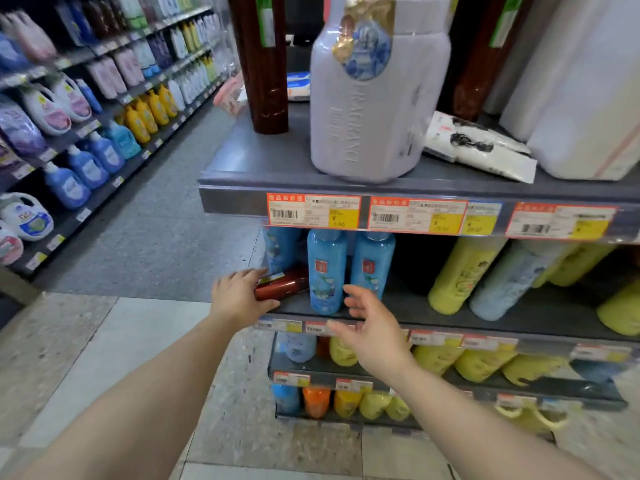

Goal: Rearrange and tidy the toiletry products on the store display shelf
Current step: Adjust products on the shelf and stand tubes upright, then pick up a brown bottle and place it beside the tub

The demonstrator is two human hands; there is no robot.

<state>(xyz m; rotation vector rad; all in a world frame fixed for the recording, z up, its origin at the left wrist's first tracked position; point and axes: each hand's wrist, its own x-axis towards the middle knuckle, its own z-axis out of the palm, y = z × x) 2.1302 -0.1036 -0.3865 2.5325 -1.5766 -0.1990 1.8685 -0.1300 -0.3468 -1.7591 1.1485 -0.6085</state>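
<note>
A dark red bottle (285, 283) lies on its side at the left end of the second shelf (433, 311). My left hand (239, 297) grips its near end. Beside it stand two blue bottles (325, 271), with a third blue one behind the red bottle. My right hand (370, 329) hovers open just in front of the blue bottles, fingers spread, touching nothing. On the top shelf (263, 157) stand a large lilac bottle (374, 109) and a tall dark red bottle (263, 64).
Yellow and pale blue bottles (467, 275) lean at the right of the second shelf. White packets (485, 147) and white rolls lie on the top shelf. Lower shelves hold yellow, orange and blue bottles. An aisle of detergent shelves (86, 133) runs on the left.
</note>
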